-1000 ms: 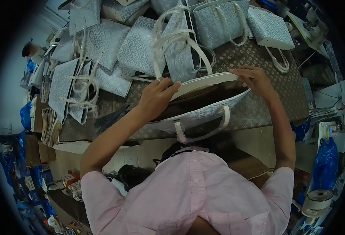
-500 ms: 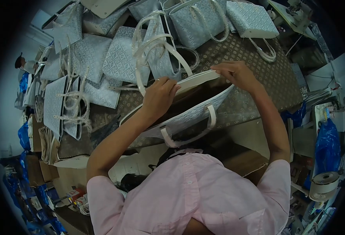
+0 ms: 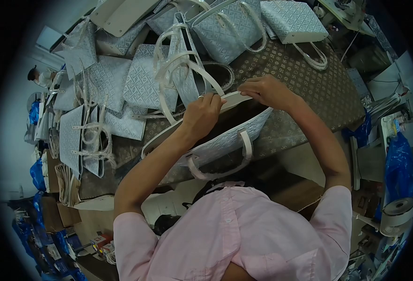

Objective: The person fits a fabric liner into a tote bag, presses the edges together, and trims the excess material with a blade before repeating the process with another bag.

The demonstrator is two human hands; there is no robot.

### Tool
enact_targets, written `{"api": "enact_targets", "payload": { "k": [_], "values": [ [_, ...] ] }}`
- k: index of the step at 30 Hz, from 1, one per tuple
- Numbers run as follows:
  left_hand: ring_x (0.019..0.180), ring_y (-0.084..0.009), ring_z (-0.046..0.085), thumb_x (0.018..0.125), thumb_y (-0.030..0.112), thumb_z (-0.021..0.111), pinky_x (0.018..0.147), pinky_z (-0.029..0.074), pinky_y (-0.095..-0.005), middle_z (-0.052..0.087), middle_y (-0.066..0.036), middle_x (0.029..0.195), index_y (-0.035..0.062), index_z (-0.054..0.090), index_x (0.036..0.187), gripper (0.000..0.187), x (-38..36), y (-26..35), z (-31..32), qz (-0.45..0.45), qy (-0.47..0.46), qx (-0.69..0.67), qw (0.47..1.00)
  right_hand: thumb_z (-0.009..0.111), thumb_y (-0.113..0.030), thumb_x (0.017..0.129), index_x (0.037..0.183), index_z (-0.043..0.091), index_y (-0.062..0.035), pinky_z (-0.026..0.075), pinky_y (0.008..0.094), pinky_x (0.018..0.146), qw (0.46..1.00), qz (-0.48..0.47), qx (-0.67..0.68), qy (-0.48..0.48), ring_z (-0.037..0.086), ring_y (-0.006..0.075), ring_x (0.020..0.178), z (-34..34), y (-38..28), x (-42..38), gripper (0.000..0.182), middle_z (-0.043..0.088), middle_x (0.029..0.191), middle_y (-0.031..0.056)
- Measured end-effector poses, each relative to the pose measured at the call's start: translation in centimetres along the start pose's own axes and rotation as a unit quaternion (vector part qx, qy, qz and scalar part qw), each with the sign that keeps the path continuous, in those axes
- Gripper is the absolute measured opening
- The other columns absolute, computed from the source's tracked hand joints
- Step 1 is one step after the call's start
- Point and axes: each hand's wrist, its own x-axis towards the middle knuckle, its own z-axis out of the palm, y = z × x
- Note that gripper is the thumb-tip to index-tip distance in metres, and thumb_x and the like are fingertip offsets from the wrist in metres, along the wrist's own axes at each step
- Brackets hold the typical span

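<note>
Comparing head view, hands: over the last second the right hand [image 3: 267, 91] had slid left along the white top rim of the open tote bag [image 3: 225, 140], ending close to the left hand [image 3: 205, 114]; earlier the two were well apart along that rim.
Left hand: fingers were curled over the rim, pinching it near its middle, much as before.
Right hand: fingers were pressed together on the rim's far right end, pinching the white edge.
Tote bag: it lay at the near edge of the worktop [image 3: 319, 89], mouth open toward the person, its near handle [image 3: 218, 171] hanging off the edge; it sat a little further left in view than before.
Meaning: with the hands drawn together, the mouth looked narrower, so I judged the rim was being gathered or checked along its length.
Surroundings: finished grey patterned bags [image 3: 145, 82] were piled far and left on the worktop, one white-based bag [image 3: 293, 21] at the far right.
</note>
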Motion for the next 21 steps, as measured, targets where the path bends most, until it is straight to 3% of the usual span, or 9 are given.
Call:
{"api": "enact_targets", "payload": {
  "k": [4,8,10,14,16,17,19,21],
  "values": [
    [0.057,-0.0194,0.059,0.091,0.022,0.056,0.046,0.046,-0.0289,0.051,-0.007,0.066,0.0056,0.051,0.075,0.024,0.3,0.4,0.0,0.012,-0.013,0.013,1.0,0.061,-0.017,0.085,0.089,0.064,-0.0036,0.05,0.0388,0.062,0.995,-0.07,-0.068,-0.038,0.064,0.0298,0.072,1.6,-0.6,0.8,0.014,0.064,0.08,0.0128],
    [0.055,-0.0193,0.058,0.091,0.022,0.056,0.045,0.045,-0.0289,0.051,-0.006,0.066,0.0058,0.051,0.075,0.023,-0.2,-0.2,0.5,0.004,-0.003,0.004,1.0,0.061,-0.017,0.085,0.085,0.062,-0.0043,0.05,0.0401,0.061,0.991,-0.087,-0.05,-0.092,0.064,0.0303,0.069,1.9,-0.3,2.0,0.013,0.063,0.074,0.0139],
    [0.055,-0.0197,0.059,0.09,0.022,0.057,0.046,0.046,-0.0294,0.052,-0.007,0.067,0.006,0.05,0.075,0.023,-0.2,-0.4,0.3,0.019,-0.008,-0.017,1.0,0.061,-0.017,0.085,0.091,0.065,-0.0033,0.05,0.0405,0.061,0.987,-0.098,-0.023,-0.123,0.064,0.031,0.067,1.0,-0.4,2.4,0.015,0.064,0.076,0.0154],
    [0.056,-0.0191,0.059,0.088,0.019,0.059,0.047,0.047,-0.0294,0.053,-0.006,0.069,0.0049,0.053,0.081,0.017,-0.9,-0.7,-0.3,0.031,-0.006,-0.027,0.999,0.058,-0.023,0.088,0.097,0.066,-0.0024,0.049,0.0391,0.06,0.989,-0.112,0.07,-0.071,0.063,0.0303,0.066,-0.1,1.4,0.9,0.024,0.066,0.077,0.013],
    [0.059,-0.0182,0.06,0.084,0.015,0.061,0.05,0.048,-0.0291,0.054,-0.006,0.074,0.0015,0.057,0.099,0.02,-1.2,-0.7,-0.6,0.045,0.046,-0.034,0.997,0.062,-0.017,0.086,0.113,0.064,-0.0067,0.049,0.0363,0.06,0.984,0.061,0.078,-0.145,0.065,0.0258,0.064,-2.3,1.6,0.1,0.029,0.068,0.088,0.0151],
    [0.059,-0.0182,0.06,0.084,0.015,0.061,0.05,0.048,-0.0291,0.054,-0.006,0.074,0.0015,0.057,0.099,0.02,-1.2,-0.5,-0.7,0.043,0.049,-0.036,0.997,0.062,-0.017,0.086,0.113,0.064,-0.0067,0.049,0.0363,0.06,0.984,0.062,0.075,-0.149,0.065,0.0258,0.064,-2.8,1.2,-0.3,0.029,0.068,0.088,0.0151],
    [0.064,-0.0179,0.06,0.079,0.011,0.061,0.053,0.048,-0.0293,0.054,-0.006,0.078,0.0012,0.055,0.118,0.04,-0.8,0.0,-1.1,0.082,0.021,-0.015,0.996,0.062,-0.017,0.086,0.113,0.065,-0.0081,0.048,0.0354,0.059,0.977,0.143,0.081,-0.137,0.063,0.0239,0.061,-3.5,0.2,-1.2,0.029,0.069,0.087,0.0135],
    [0.065,-0.018,0.06,0.078,0.01,0.061,0.054,0.049,-0.0296,0.055,-0.007,0.079,0.002,0.054,0.121,0.044,-0.4,0.5,-0.8,0.068,0.004,-0.023,0.997,0.063,-0.018,0.085,0.11,0.066,-0.0067,0.048,0.0355,0.058,0.987,0.112,0.062,-0.1,0.062,0.0242,0.059,-2.7,0.3,-2.0,0.027,0.068,0.085,0.0137]
  ]
}}
